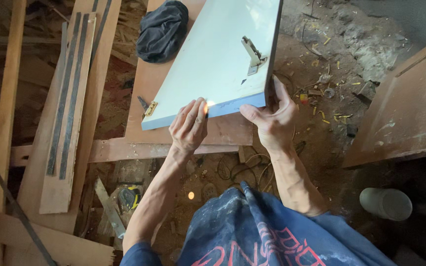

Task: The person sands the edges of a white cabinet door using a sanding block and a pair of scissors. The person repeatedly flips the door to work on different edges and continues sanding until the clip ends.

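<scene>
The white panel (218, 59) lay flat on a brown board (183, 130) that served as tabletop, its near edge overhanging toward the person. One metal hinge (253, 55) was already fixed near the panel's right edge; a second, brass-coloured hinge (150, 108) sat at the near left corner, and whether it was fully fastened could not be told. The left hand (189, 125) rested flat on the near edge, fingers extended, gripping nothing. The right hand (272, 118) was closed around the near right corner, thumb on top and fingers along the side.

Judged from this, hinge fitting appeared well advanced, with positioning of the panel in hand.

Clearance: a dark cloth (162, 30) lay just beside the panel's far left edge. Planks (70, 113) crowded the left. The floor on the right was littered with scraps, and a sloping board (405, 108) stood well apart.
</scene>
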